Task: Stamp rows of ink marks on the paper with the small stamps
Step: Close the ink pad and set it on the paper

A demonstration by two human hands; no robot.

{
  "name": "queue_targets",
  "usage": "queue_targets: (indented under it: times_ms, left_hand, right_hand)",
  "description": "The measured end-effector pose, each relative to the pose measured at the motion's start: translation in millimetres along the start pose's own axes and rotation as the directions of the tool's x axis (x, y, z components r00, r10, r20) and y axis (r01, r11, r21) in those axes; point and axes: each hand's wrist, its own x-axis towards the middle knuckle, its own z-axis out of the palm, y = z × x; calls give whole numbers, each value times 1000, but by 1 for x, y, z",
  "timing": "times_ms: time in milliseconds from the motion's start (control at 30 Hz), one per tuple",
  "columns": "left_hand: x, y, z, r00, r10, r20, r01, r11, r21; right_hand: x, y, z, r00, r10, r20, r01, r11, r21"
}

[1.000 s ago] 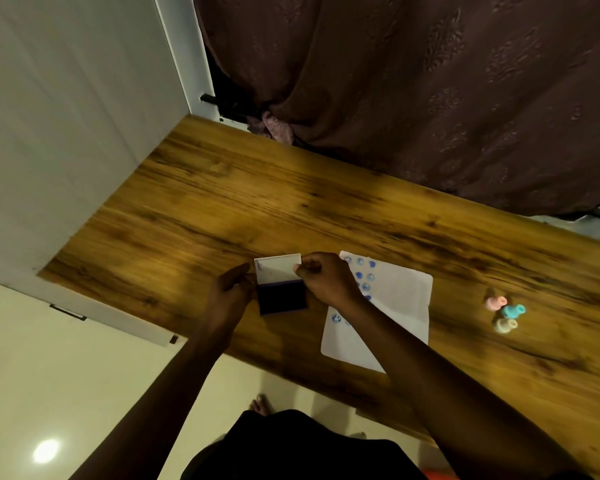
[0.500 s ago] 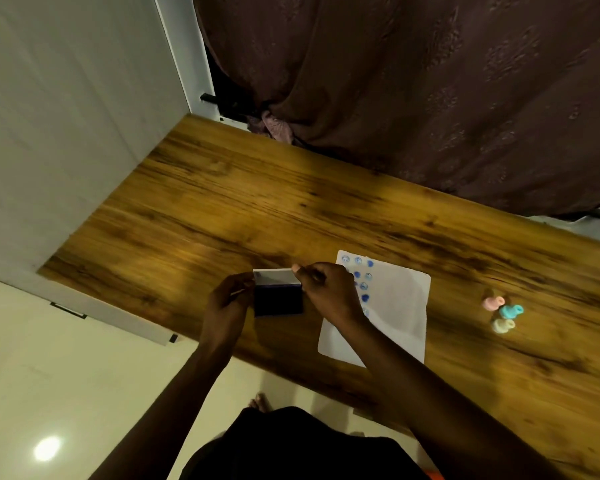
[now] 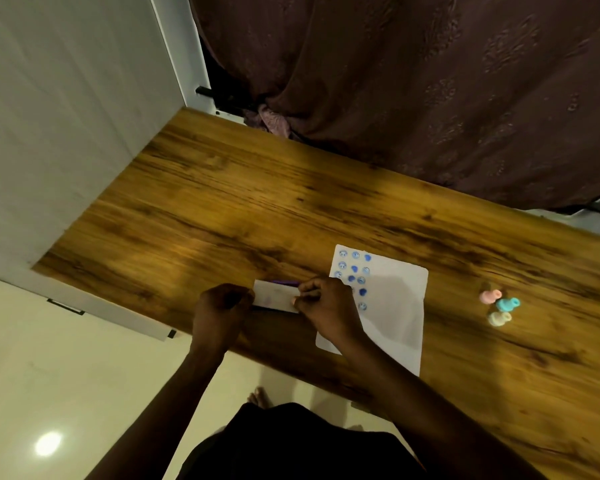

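Note:
A flat ink pad box [image 3: 277, 295] with a white lid lies near the table's front edge, its lid down over the dark pad. My left hand [image 3: 220, 311] grips its left end and my right hand [image 3: 326, 304] pinches its right end. To the right lies the white paper [image 3: 392, 306], with several blue stamp marks in rows at its upper left; my right hand covers some of them. Three small stamps, pink [image 3: 489, 296], teal [image 3: 507, 304] and cream [image 3: 498, 318], sit together further right, away from both hands.
The wooden table [image 3: 274, 209] runs back to a dark maroon curtain [image 3: 413, 81] and a white wall panel [image 3: 66, 116] on the left. The pale floor [image 3: 66, 393] and my foot [image 3: 258, 398] lie below the table's front edge.
The box's white lid stood upright one second ago, with the dark pad showing; now it is folded down over the pad. Both hands stayed at the box's ends.

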Motion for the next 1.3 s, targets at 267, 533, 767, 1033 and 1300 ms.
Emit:
queue_targets:
  times_ms: [267,533,767,1033,1300]
  left_hand:
    - [7,-5,-1,1000,-6,10,4,991,136]
    - [15,-3,-2,998,-30,46,23,989,146]
    - [20,-5,0,998,19,58,-31,976,216]
    - [22,-6,1,999,16,36,-23,976,214]
    - [24,0,2,998,22,58,-34,979,203]
  right_hand:
    - [-3,2,8,999,-30,-27,28,997,-73]
    - [-6,-2,10,999,-26,-41,24,999,-41]
    - [-7,-8,9,998,-38,-55,34,997,-66]
    - [-8,-13,11,996,-43,-78,38,997,-64]
    - [-5,-14,12,997,-44,-69,39,997,-69]
